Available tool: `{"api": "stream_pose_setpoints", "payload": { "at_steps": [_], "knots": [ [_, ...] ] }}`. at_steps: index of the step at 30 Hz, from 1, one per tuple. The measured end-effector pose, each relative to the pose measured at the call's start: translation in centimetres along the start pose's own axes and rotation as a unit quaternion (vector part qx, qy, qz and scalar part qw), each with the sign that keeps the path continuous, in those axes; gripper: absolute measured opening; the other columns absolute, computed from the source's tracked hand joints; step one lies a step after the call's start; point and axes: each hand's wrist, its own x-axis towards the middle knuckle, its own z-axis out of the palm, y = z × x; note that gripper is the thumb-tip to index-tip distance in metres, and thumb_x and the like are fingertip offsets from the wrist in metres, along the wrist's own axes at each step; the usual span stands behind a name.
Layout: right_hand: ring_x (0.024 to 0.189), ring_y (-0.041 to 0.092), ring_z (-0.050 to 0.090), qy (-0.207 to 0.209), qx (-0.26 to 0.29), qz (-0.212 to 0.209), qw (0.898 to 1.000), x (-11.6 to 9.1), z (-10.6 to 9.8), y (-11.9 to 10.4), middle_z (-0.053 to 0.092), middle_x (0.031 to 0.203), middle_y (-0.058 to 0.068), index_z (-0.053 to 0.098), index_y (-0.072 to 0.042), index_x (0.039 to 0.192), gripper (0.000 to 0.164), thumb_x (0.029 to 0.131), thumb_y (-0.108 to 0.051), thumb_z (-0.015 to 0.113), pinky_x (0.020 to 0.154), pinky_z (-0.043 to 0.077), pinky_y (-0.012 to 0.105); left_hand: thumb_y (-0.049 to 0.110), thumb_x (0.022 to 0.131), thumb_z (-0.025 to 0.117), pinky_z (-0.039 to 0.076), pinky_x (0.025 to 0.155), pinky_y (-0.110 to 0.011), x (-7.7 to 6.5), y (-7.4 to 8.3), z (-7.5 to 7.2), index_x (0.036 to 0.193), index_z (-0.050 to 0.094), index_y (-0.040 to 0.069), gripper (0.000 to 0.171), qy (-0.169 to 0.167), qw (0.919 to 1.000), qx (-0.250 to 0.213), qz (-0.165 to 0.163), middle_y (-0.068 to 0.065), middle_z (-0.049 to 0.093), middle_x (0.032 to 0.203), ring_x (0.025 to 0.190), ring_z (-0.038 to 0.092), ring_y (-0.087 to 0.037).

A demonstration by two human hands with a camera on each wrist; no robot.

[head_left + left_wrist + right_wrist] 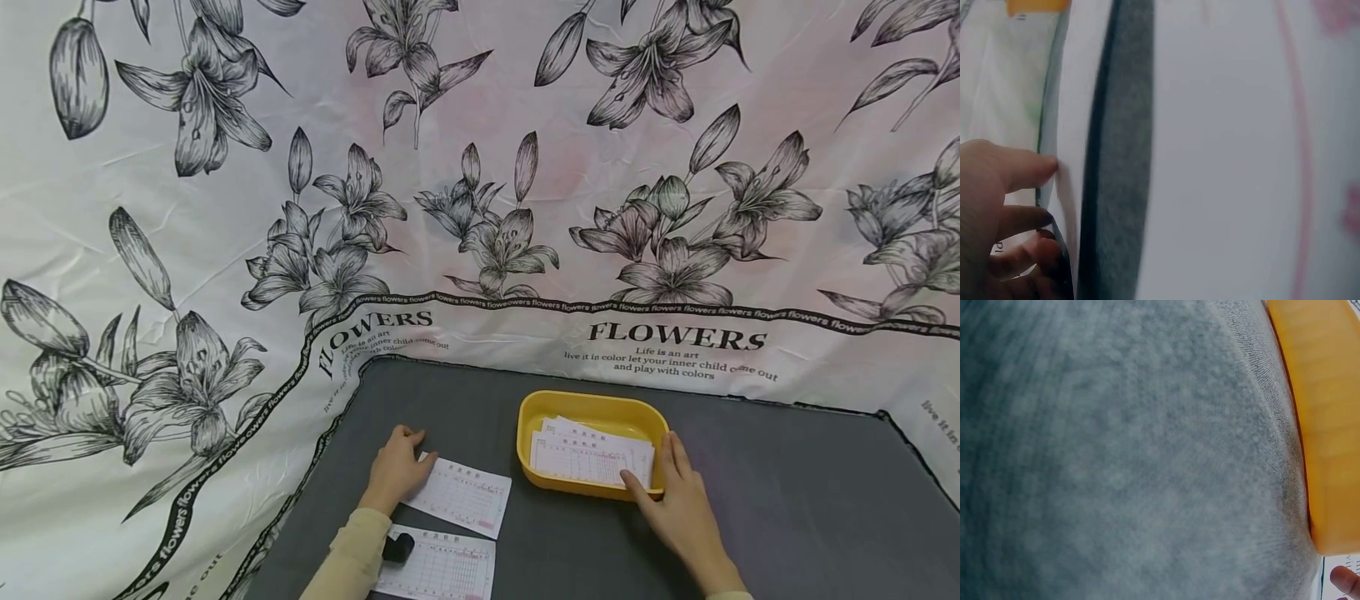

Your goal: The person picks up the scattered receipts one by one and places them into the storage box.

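Observation:
My left hand (396,473) pinches the upper left corner of a printed paper form (463,495) with a ruled grid, its thumb at the edge. In the left wrist view, the fingers (1022,219) curl at the edge of the white paper, which is close and blurred. A second printed form (442,571) lies just nearer, partly behind the left sleeve. My right hand (686,517) grips the right front corner of a yellow plastic tray (592,402), its thumb over the front rim. Several similar forms (581,458) lie stacked inside the tray, slightly fanned.
The dark grey tabletop (787,492) runs back to a white cloth (495,250) printed with black flowers and lettering. A small black object (398,548) is beside the left sleeve, over the nearer form. The cloth also rises along the left side.

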Motion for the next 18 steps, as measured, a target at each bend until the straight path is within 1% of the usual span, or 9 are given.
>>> {"api": "stream_pose_setpoints", "payload": {
  "at_steps": [2,4,6,10,14,18],
  "knots": [
    [0.132,0.064,0.039,0.002,0.0,-0.002,1.0,0.03,-0.01,0.03,0.015,0.172,0.032,0.009,0.008,0.165,0.108,0.102,-0.063,0.059,0.106,0.037,0.075,0.027,0.093,0.082,0.054,0.063,-0.039,-0.06,0.07,0.14,0.134,0.071,-0.002,0.052,0.004,1.0,0.002,0.002,-0.016,0.062,0.121,0.075,0.06,-0.019],
    [0.133,0.064,0.039,0.002,-0.001,-0.004,1.0,0.06,0.02,0.1,0.016,0.172,0.032,0.009,0.008,0.165,0.108,0.102,-0.063,0.059,0.106,0.037,0.075,0.026,0.093,0.082,0.049,0.059,-0.036,-0.1,0.18,0.22,0.133,0.073,0.0,0.048,0.006,1.0,0.006,0.004,-0.014,0.062,0.118,0.072,0.056,-0.017],
    [0.133,0.064,0.039,0.002,-0.002,-0.004,1.0,0.1,0.08,0.18,0.016,0.172,0.032,0.01,0.008,0.165,0.108,0.102,-0.063,0.059,0.106,0.037,0.075,0.025,0.093,0.082,0.048,0.06,-0.035,-0.16,0.27,0.29,0.132,0.075,0.002,0.046,0.009,0.9999,0.01,0.005,-0.012,0.062,0.117,0.073,0.056,-0.016],
    [0.133,0.065,0.039,0.003,-0.004,-0.005,1.0,0.17,0.21,0.34,0.016,0.172,0.032,0.01,0.008,0.165,0.108,0.102,-0.063,0.06,0.106,0.036,0.075,0.024,0.093,0.082,0.051,0.063,-0.038,-0.3,0.39,0.26,0.128,0.077,0.005,0.04,0.012,0.9997,0.016,0.011,-0.011,0.063,0.116,0.078,0.059,-0.017],
    [0.133,0.065,0.039,0.002,-0.005,-0.004,1.0,0.21,0.19,0.38,0.015,0.172,0.032,0.009,0.008,0.165,0.108,0.102,-0.064,0.06,0.106,0.037,0.075,0.023,0.093,0.082,0.053,0.066,-0.041,-0.41,0.42,0.17,0.124,0.079,0.005,0.036,0.016,0.9995,0.019,0.02,-0.01,0.064,0.113,0.081,0.062,-0.019],
    [0.133,0.065,0.039,0.002,-0.004,-0.005,1.0,0.23,0.07,0.33,0.015,0.172,0.032,0.009,0.007,0.165,0.108,0.102,-0.064,0.06,0.106,0.037,0.076,0.027,0.091,0.084,0.055,0.068,-0.043,-0.61,0.55,-0.21,0.126,0.077,0.0,0.044,0.009,0.9995,0.014,0.027,-0.011,0.064,0.113,0.084,0.064,-0.021]
  ]
}}
